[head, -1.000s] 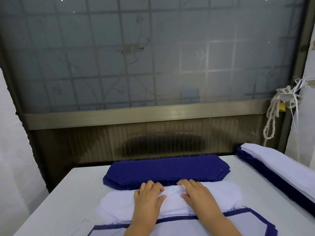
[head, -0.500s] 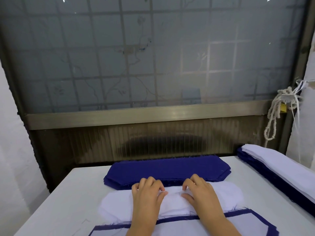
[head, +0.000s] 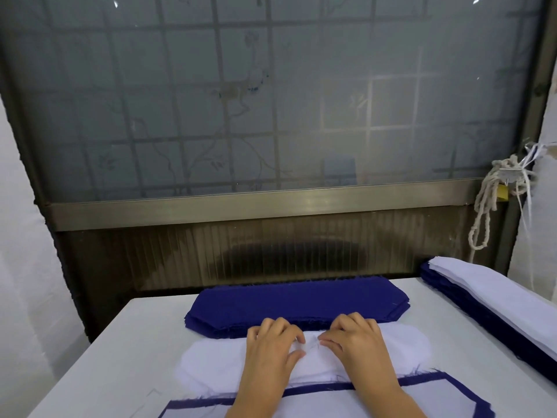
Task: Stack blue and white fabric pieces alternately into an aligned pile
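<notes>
Two hands in your view: left hand [head: 271,351], right hand [head: 358,348]. One table [head: 120,357], four fabric piles: blue pile [head: 295,303], white pile [head: 211,363], near mixed pile [head: 325,402], right mixed pile [head: 497,294]. One rope bundle [head: 488,200].

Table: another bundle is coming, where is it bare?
The widest bare table lies left of the blue stack and white pile. A narrower strip runs between them and the right-side stack. The middle is crowded: left hand and right hand pinch the white pile, with the near pile against it.
</notes>
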Motion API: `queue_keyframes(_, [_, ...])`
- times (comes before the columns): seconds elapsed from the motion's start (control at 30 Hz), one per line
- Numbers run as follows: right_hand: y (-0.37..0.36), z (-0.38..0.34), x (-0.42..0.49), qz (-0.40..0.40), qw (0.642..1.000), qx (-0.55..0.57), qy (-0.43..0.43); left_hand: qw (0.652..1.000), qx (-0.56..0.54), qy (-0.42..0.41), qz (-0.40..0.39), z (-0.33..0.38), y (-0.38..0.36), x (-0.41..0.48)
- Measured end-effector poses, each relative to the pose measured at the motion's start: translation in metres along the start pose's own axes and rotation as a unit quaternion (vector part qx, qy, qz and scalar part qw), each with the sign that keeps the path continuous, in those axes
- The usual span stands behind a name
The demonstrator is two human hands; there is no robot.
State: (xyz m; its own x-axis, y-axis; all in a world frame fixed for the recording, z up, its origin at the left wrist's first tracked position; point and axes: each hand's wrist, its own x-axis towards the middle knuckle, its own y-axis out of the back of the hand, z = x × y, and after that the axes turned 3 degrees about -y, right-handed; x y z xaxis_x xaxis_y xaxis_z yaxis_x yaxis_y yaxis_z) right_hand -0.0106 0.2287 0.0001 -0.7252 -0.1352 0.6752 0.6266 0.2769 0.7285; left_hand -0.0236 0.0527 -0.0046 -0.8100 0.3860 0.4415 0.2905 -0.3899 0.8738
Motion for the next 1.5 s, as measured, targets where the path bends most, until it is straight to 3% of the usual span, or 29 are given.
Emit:
queue_keyframes(0.43, [-0.004, -0.001, -0.004, -0.002, 0.999, 0.039, 0.023, 0.998, 0.019, 0.062, -0.001, -0.005, -0.004, -0.003])
queue_keyframes(0.77, [-0.007, 0.028, -0.007, -0.153, 0.973, -0.06, -0.162, 0.977, 0.092, 0.191, -0.034, -0.023, -0.002, -0.004])
queue_keyframes(1.17, [0.017, 0.073, -0.008, -0.201, 0.931, -0.128, -0.278, 0.945, 0.098, 0.308, -0.051, -0.054, 0.018, -0.015])
queue_keyframes(1.5, [0.023, 0.084, -0.011, -0.181, 0.906, -0.148, -0.353, 0.89, 0.128, 0.437, -0.017, -0.067, 0.021, -0.02])
